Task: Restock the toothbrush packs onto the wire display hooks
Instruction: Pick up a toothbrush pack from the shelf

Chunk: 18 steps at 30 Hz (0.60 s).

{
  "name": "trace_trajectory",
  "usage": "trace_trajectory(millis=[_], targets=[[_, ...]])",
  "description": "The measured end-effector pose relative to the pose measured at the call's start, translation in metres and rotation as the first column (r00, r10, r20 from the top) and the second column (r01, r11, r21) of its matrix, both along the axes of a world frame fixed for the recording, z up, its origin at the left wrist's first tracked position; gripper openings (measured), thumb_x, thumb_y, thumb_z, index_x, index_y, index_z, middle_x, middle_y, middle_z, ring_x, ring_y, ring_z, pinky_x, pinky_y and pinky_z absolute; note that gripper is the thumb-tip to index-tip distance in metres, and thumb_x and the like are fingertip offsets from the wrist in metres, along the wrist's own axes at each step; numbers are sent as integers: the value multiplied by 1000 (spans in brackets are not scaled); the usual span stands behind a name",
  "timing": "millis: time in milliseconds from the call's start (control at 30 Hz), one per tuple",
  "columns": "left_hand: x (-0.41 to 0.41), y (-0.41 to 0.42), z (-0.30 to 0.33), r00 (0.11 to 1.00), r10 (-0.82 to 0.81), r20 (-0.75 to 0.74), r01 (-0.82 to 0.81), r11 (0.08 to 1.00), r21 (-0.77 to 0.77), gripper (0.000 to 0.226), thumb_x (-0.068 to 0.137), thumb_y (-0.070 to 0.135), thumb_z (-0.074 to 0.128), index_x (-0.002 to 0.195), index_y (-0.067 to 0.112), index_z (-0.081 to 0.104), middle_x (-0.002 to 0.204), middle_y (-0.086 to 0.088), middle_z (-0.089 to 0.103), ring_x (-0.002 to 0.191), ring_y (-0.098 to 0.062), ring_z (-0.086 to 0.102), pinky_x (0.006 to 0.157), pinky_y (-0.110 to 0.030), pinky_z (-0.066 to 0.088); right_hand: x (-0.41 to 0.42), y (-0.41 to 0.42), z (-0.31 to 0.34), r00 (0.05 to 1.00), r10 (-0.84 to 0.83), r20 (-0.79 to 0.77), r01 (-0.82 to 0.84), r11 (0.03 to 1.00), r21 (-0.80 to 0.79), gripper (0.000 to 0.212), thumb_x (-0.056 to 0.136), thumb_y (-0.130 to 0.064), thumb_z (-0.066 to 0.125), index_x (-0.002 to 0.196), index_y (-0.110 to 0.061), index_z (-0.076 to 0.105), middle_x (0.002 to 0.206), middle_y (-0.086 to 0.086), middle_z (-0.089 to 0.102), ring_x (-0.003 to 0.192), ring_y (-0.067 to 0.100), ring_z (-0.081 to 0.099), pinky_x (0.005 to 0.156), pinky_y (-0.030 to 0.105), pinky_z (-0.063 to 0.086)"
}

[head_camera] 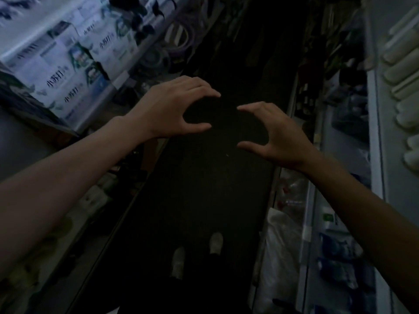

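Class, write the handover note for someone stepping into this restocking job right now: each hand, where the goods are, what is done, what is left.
Left hand: held out over the dark aisle floor, fingers curved, holding nothing.
Right hand: the same, facing the left, empty.
Toothbrush packs and wire hooks: not identifiable in this dim, blurred view.
Shelves of white boxes on the left, pale tubes on the right.
Done: nothing visible. Left: find the packs and hang them.

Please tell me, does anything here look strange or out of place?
Yes. Both hands, left and right, hover empty over the dark aisle floor, fingers curved, with no toothbrush pack in them. The picture is very dim, so shelf details stay unclear.
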<state>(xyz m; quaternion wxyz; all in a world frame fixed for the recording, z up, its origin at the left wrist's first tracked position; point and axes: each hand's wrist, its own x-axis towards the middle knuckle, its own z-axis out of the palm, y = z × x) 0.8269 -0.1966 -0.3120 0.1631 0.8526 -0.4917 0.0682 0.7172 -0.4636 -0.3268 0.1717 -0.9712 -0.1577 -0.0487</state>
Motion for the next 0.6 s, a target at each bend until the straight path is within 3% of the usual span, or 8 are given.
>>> trace_trajectory(millis=[300,500,600], targets=[[81,-34,-8,986,161,46,-161,987,5,64,86,62,58,141,33,44,142,6,49,132,-13,45,101,-40,48,122,-57,2,992,127,-4,-127,991,-38,74,83,-49,69,148,-29,37,145,-6,45,131,-3,34,99,15,30],[126,-50,1,945,324,50,-324,946,-12,62,86,65,58,140,36,45,143,8,49,133,-11,44,98,-36,50,208,-79,24,966,259,-14,-258,959,-115,76,82,-48,70,148,-34,35,145,-10,43,128,-6,30,97,21,34],[141,-49,5,912,405,69,-404,914,-27,61,88,65,57,141,38,44,144,12,47,132,-7,44,90,-21,46,246,-79,35,946,323,-18,-324,941,-96,77,81,-48,70,147,-33,35,145,-9,43,131,-1,36,99,24,38]])
